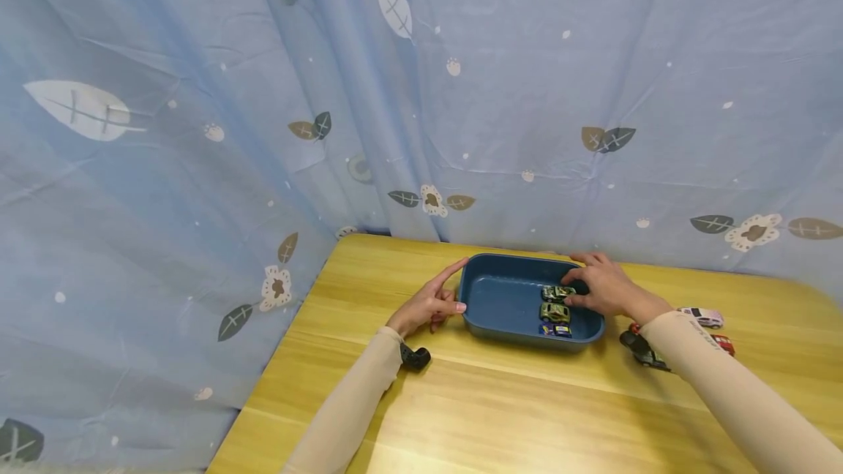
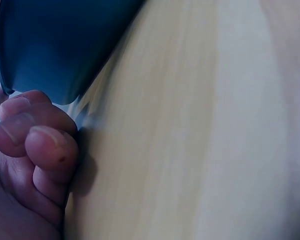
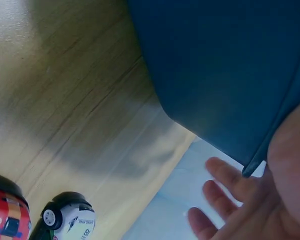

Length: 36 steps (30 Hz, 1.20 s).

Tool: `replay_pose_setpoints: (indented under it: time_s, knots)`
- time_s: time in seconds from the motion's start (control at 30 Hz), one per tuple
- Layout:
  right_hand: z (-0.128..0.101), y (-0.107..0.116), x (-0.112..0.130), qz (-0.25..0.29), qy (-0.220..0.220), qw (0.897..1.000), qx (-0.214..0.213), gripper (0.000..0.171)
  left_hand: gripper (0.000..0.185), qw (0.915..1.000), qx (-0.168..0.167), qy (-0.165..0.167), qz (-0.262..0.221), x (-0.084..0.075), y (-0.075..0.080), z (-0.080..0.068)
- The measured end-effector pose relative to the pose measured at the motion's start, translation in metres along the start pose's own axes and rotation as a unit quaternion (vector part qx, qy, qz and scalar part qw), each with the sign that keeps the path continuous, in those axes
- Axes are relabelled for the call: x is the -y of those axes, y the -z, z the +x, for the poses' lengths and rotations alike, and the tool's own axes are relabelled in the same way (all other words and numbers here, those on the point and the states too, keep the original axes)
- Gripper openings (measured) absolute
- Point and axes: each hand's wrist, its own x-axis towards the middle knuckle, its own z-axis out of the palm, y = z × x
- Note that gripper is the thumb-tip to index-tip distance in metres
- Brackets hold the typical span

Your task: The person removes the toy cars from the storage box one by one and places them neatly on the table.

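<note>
Left end: the left hand (image 1: 428,306) half open at the box, forefinger straight toward the far corner, thumb against the nearer edge. Other fingers curled, nothing seen in them; appears to be steadying.

Centre: blue box (image 1: 497,302) on the wooden surface (image 1: 474,401), its left part bare. Toward its right end, three toy cars in a row, far to near: camouflage car (image 1: 553,293), green-gold car (image 1: 555,312), purple-blue car (image 1: 555,330). The right hand (image 1: 609,287) reaches in over the right end, thumb and forefinger bent about the camouflage car, apparently a light pinch.

Right: dark car (image 1: 652,361), pale car (image 1: 705,317) and red car (image 1: 723,344) on the surface outside the box. Judged partway: three cars in, at least three out.

Poorly seen, left to right: left wrist view blurred, thumb mostly cropped; box interior shows in neither wrist view; a red scrap by the right wrist camera (image 1: 632,342) unidentified; right sleeve (image 1: 724,386) partly covers the red car. Right wrist view cuts off two cars, not surely matched.
</note>
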Motion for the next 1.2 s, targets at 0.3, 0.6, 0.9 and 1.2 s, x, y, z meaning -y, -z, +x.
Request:
replay_pose_setpoints:
  time_s: [0.3,0.6,0.9,1.2]
  knots:
    - [0.0042,0.0005,-0.0006,0.004,-0.023,0.999,0.038,0.033,0.089,1.0000,0.006,-0.005,0.003,-0.0023,0.0008,0.0001]
    - [0.0072,-0.0028,0.0004,0.001,-0.024,0.999,0.034,0.030,0.091,1.0000,0.005,-0.005,0.001,-0.0015,0.0015,0.0009]
    - [0.0051,-0.0011,0.0056,-0.008,-0.007,1.000,0.010,0.019,0.090,1.0000,0.002,-0.009,0.002,-0.0023,0.0000,-0.0004]
    - [0.0015,-0.0006,0.0037,0.004,0.009,0.999,-0.032,0.021,0.089,1.0000,0.004,-0.001,-0.001,-0.0010,0.0005,-0.0006]
